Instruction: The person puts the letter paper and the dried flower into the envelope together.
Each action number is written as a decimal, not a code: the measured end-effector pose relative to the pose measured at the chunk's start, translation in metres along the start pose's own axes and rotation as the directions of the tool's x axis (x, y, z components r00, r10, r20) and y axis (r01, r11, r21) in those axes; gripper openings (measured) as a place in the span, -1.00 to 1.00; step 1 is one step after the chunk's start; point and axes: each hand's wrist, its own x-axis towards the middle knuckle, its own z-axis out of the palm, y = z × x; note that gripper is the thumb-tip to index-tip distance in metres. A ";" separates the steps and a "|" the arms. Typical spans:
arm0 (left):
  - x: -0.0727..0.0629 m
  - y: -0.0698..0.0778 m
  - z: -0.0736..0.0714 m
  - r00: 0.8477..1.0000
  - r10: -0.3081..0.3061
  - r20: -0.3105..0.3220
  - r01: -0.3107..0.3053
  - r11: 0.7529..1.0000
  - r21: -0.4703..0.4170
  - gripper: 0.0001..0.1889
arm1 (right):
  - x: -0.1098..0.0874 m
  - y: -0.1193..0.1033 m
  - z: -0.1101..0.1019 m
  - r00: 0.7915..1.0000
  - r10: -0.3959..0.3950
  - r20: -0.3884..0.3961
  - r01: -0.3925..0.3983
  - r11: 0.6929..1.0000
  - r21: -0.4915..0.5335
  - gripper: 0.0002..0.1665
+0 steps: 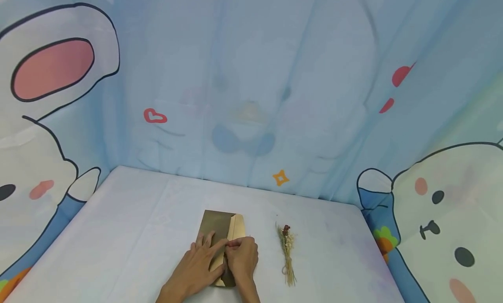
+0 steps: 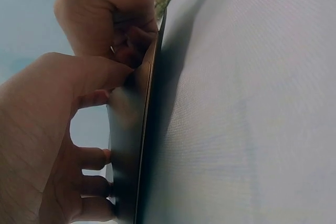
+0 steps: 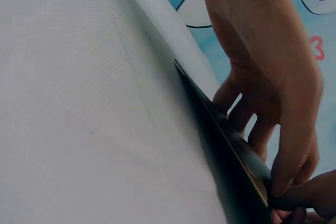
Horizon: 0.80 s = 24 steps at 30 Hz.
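Observation:
A dark gold paper envelope [image 1: 217, 221] lies on the white-covered table, with a paler gold flap [image 1: 237, 226] along its right side. My left hand [image 1: 198, 261] rests on the envelope, fingers spread, fingertips pressing its surface; the left wrist view shows those fingers [image 2: 93, 158] standing on the paper. My right hand [image 1: 242, 257] has its fingers curled and pinches at the flap's edge, right beside the left index finger. What exactly lies between its fingertips is hidden. In the right wrist view the envelope [image 3: 231, 135] appears nearly edge-on under the left hand [image 3: 268, 77].
Right of the envelope lies a small tied bunch of dried flowers [image 1: 288, 255] with a dark red bloom at its top. The white tablecloth [image 1: 129, 233] runs back to a blue curtain [image 1: 251, 76] printed with cartoon animals, which also hangs at both sides.

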 end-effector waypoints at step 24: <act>-0.003 0.008 0.000 0.999 0.028 -0.034 -0.027 0.999 0.032 -0.38 | 0.026 0.084 -0.112 0.930 0.036 -0.366 -0.110 0.977 -0.183 -0.71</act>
